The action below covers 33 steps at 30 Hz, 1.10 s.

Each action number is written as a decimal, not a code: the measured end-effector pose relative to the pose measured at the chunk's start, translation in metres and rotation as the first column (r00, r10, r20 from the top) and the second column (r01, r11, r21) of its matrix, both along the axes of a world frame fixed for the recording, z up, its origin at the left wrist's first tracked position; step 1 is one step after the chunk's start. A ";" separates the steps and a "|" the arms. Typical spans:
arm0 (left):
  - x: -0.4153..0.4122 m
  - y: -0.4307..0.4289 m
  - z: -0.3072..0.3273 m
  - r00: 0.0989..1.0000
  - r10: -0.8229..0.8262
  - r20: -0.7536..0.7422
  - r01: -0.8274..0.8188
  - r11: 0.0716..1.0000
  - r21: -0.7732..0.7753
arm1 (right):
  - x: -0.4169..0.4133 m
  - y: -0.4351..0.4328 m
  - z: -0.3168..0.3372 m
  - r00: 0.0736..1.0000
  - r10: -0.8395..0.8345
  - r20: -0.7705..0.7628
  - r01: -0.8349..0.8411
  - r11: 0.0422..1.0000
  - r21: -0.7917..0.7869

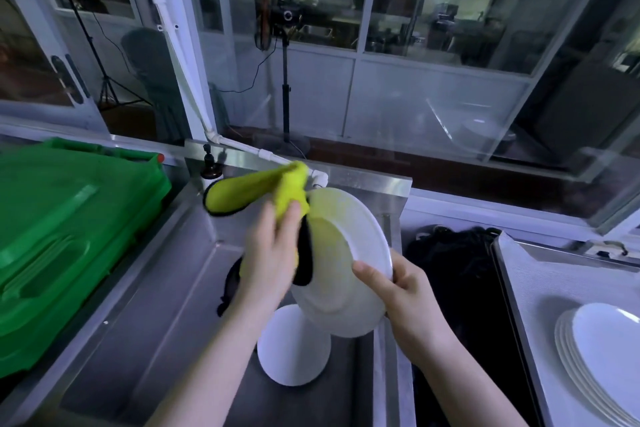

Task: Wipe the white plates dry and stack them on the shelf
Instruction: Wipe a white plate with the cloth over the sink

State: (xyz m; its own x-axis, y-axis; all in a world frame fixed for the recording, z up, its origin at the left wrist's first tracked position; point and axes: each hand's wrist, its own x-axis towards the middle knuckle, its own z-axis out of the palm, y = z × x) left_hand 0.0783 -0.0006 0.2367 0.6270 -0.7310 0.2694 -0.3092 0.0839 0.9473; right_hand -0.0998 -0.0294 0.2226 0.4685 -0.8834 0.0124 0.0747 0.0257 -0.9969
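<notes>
- A white plate is being held tilted above the sink, its rim being pinched by the right hand.
- A yellow cloth is being gripped by the left hand against it.

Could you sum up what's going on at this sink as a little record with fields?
activity: wiping a white plate over the steel sink
left hand: grips yellow cloth against the plate
right hand: holds the plate's rim
waiting: another plate lying in the sink
stacked: pile of white plates at right
far left: green crate
</notes>
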 end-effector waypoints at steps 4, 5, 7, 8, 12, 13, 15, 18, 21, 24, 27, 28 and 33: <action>-0.020 -0.003 -0.011 0.761 -0.281 0.585 0.330 0.944 0.025 | 0.007 -0.008 0.007 1.000 0.004 0.019 -0.003 0.999 -0.038; -0.020 -0.003 -0.015 0.730 -0.312 0.608 0.380 0.925 0.018 | 0.006 -0.012 0.007 0.999 -0.020 0.026 0.020 0.999 -0.035; -0.018 -0.004 -0.022 0.709 -0.390 0.588 0.470 0.883 0.019 | 0.002 -0.016 0.006 0.999 -0.031 0.007 0.032 0.997 -0.066; -0.016 -0.006 -0.024 0.740 -0.405 0.537 0.477 0.879 0.004 | 0.001 -0.016 0.007 1.000 -0.017 -0.008 0.016 0.996 -0.086; -0.005 -0.023 -0.025 0.915 -0.286 0.287 0.309 0.950 -0.041 | -0.003 -0.013 0.006 0.997 0.046 -0.061 -0.053 0.991 -0.123; -0.007 -0.022 -0.027 0.901 -0.283 0.330 0.310 0.950 -0.032 | -0.005 -0.014 0.006 0.997 0.050 -0.051 -0.055 0.991 -0.118; -0.013 -0.013 -0.034 0.787 -0.302 0.539 0.356 0.935 0.004 | -0.006 -0.017 0.007 0.999 0.033 -0.014 -0.034 0.994 -0.106; -0.021 -0.007 -0.038 0.643 -0.371 0.669 0.479 0.878 0.027 | -0.006 -0.023 0.009 1.000 0.005 -0.005 -0.006 0.992 -0.127; -0.014 -0.017 -0.028 0.762 -0.406 0.505 0.468 0.884 0.004 | -0.008 -0.025 0.010 0.998 0.032 -0.052 -0.039 0.992 -0.122; 0.005 -0.028 -0.026 0.891 -0.357 0.281 0.366 0.930 0.021 | -0.014 -0.022 0.009 0.993 0.053 -0.101 -0.066 0.989 -0.134; 0.014 -0.022 -0.047 0.932 -0.310 0.188 0.298 0.950 0.087 | -0.021 -0.022 0.013 1.000 0.008 0.018 -0.007 0.999 -0.043; 0.014 -0.017 -0.057 0.948 -0.284 0.142 0.269 0.956 0.114 | -0.025 -0.023 0.017 0.997 -0.019 0.076 0.019 1.000 0.001; -0.005 0.004 -0.080 0.957 -0.281 0.073 0.272 0.957 0.104 | -0.033 -0.033 0.024 0.991 -0.011 0.130 0.002 0.997 0.071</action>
State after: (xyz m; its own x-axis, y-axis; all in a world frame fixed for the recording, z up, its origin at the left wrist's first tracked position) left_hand 0.0736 0.0032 0.1565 0.3742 -0.8965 0.2371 -0.3671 0.0916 0.9256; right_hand -0.1327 -0.0621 0.2469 0.4611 -0.8873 0.0101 0.2045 0.0952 -0.9742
